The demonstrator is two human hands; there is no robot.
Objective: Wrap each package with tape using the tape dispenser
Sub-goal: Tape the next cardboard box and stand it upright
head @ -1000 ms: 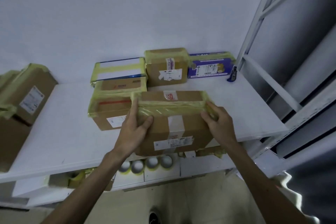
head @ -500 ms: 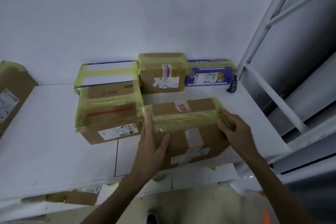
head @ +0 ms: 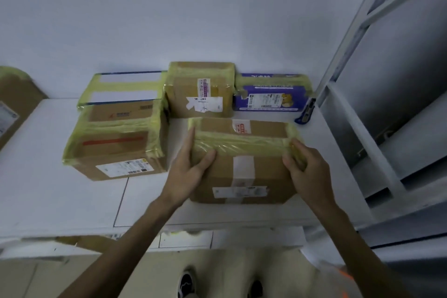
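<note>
in the head view, the package (head: 242, 172) of the moment stands on the white counter (head: 48, 189), near its front edge and a little right of the middle, with a band of yellow tape (head: 242, 144) over its upper front edge. the left hand (head: 186, 172) holds the left corner: its fingers (head: 191, 138) lie along the left side and the thumb presses on the front face. the right hand (head: 307, 167) holds the right upper corner, its fingers (head: 294, 152) curled over the tape there. so both hands are closed on the same box, one at each end, i think to keep it steady and to press the loose tape flat on the cardboard. behind it and to the left stand four boxes that already carry yellow tape: a large brown box (head: 116, 152), a white box (head: 123, 89), a small brown box (head: 200, 89) and a purple box (head: 268, 97). they are grouped against the wall, probably as the finished ones. a blue cutter (head: 306, 113) leans at the right end of the counter, beside the metal rack (head: 350, 128). the tape dispenser is not in view, so further wrapping would need it first.
</note>
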